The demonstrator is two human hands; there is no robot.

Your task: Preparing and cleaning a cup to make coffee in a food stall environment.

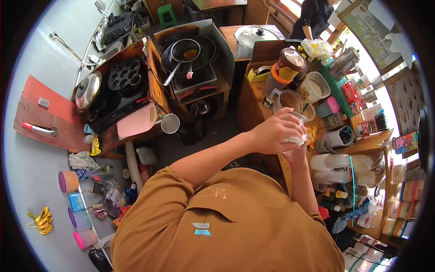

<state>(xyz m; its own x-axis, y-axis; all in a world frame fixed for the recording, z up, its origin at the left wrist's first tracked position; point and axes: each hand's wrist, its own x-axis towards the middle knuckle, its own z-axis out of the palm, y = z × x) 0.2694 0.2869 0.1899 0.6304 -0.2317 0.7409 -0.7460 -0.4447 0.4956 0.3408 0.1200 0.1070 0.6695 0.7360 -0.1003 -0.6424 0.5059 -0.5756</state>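
Both of my hands meet over the edge of the wooden counter (256,97) on my right. My left hand (277,132) is closed from above around a bunched white thing (295,139), perhaps a cloth or tissue. Clear, shiny material (299,117), maybe a plastic cup or wrap, shows at its fingertips. My right hand (295,155) is below, touching the same bundle from underneath; its fingers are mostly hidden by the left hand. Just beyond them stand a clear plastic measuring jug (287,102) and a yellow packet (311,135).
A gas stove holds stacked pans (185,51) ahead. Left of it, another stove carries a round-hollowed pan (124,74), beside a pink cutting board (137,120). A sieve (170,123) juts over the floor gap. Plastic cups (329,162) lie at right. A person (311,20) stands beyond the counter.
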